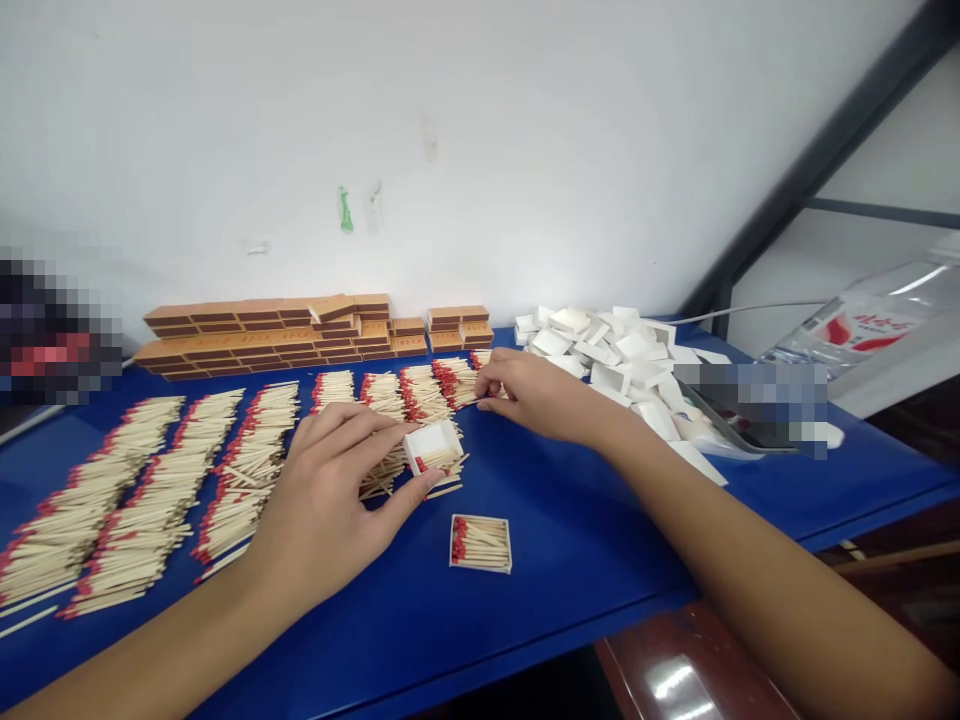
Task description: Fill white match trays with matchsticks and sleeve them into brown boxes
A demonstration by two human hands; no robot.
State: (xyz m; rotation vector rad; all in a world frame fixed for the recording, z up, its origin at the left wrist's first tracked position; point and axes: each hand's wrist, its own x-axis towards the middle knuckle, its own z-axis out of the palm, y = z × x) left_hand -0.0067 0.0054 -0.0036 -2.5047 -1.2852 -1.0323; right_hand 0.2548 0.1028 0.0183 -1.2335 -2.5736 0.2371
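Note:
Between its thumb and fingers, my left hand (341,490) grips a white matchbox tray (433,440), tilted, with a few matches lying in its lower part. My right hand (536,395) is closed in a pinch at the right end of the match rows, on matches that its fingertips mostly hide. Below and between both hands, a filled matchbox tray (481,545) rests flat on the blue table, its red match heads to the left. Piles of red-tipped matches (424,392) lie just left of my right fingers, and some are partly hidden behind my left hand.
Long rows of matches (142,530) cover the table's left side. Orange-and-brown matchbox covers (247,340) are stacked along the wall. Empty white trays (607,350) form a heap at the back right, beside a phone (739,425) and a plastic bottle (870,320).

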